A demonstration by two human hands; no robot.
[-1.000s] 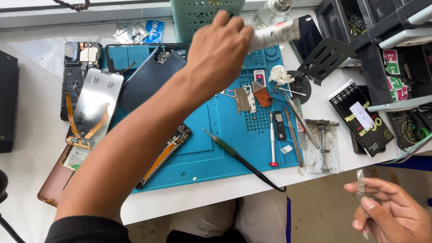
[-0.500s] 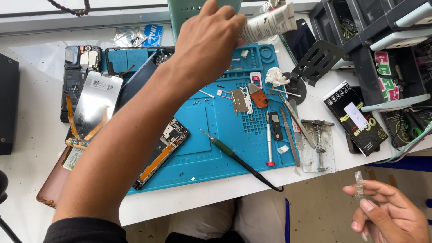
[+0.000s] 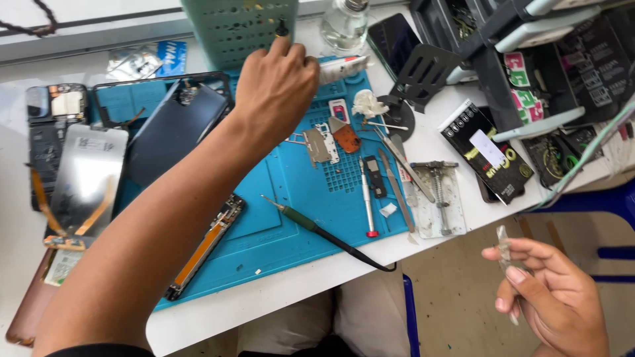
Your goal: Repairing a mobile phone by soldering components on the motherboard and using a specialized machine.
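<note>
Reaching across the blue repair mat, our left hand lies at the mat's far edge, fingers curled together on a white tube lying there; whether they truly clamp it, we cannot tell. Just beyond the knuckles stands a green perforated basket, with a clear glass bottle to its right.

Our right hand hangs off the table's near right corner, thumb and fingers pinched on a small clear plastic strip, held upright.

On the mat: a green-handled soldering iron near the front edge, a red-tipped screwdriver, tweezers, small metal shields, a bared phone frame. At the mat's left edge lies a dark phone back cover; on the white table beyond it, a detached screen with orange flex cables.
</note>
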